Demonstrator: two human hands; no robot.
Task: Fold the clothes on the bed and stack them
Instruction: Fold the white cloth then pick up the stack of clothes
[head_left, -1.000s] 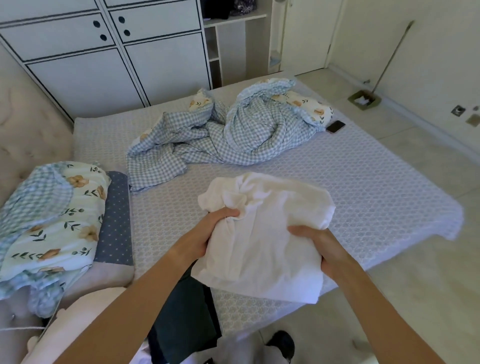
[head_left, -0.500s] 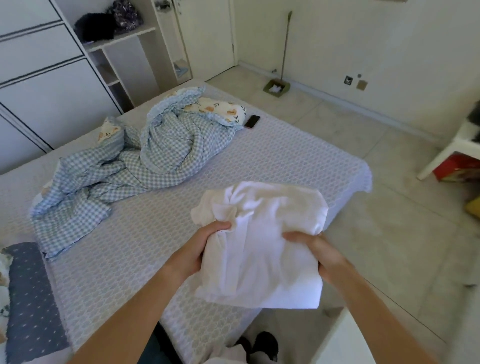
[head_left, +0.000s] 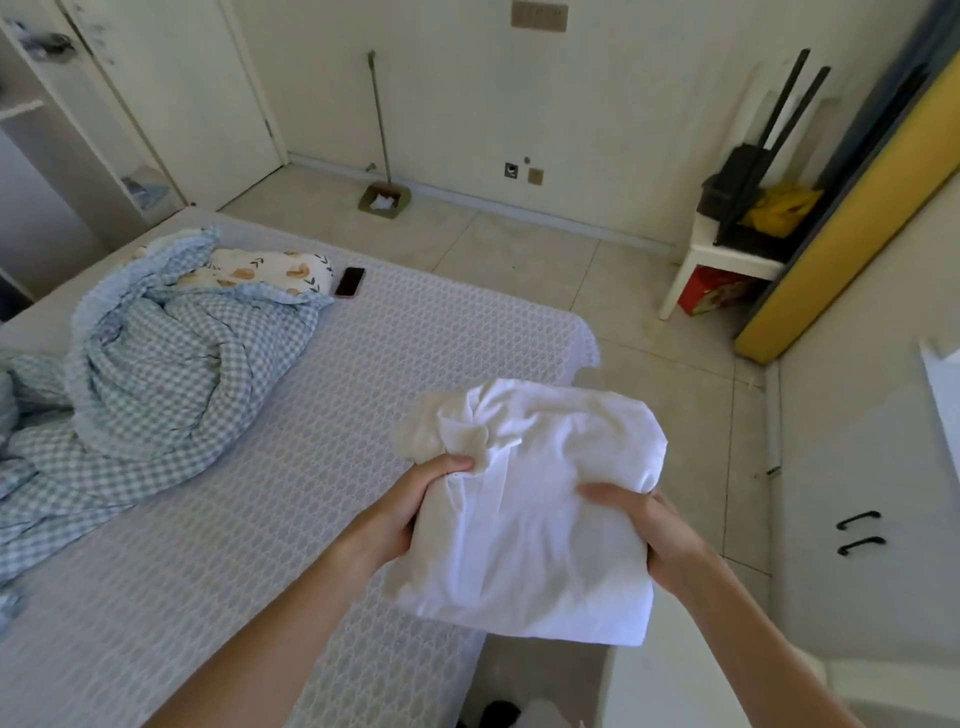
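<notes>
A folded white garment (head_left: 535, 509) is held up in the air over the bed's right edge. My left hand (head_left: 410, 512) grips its left side, thumb on top of a bunched part. My right hand (head_left: 644, 530) grips its right side, fingers curled onto the top of the cloth. The bed (head_left: 322, 415) has a pale lattice-patterned cover. A crumpled blue checked quilt (head_left: 156, 374) with a floral lining lies on the bed's far left.
A dark phone (head_left: 349, 281) lies on the bed beside the quilt. On the tiled floor a dustpan (head_left: 384, 200) stands by the far wall. A white stool (head_left: 722, 260) with bags stands at right, a white cabinet (head_left: 883, 493) at near right.
My view has swung to the right, away from the wardrobe and pillows toward the floor and cabinet. Both hands still hold the white garment, which has moved rightward with me.
</notes>
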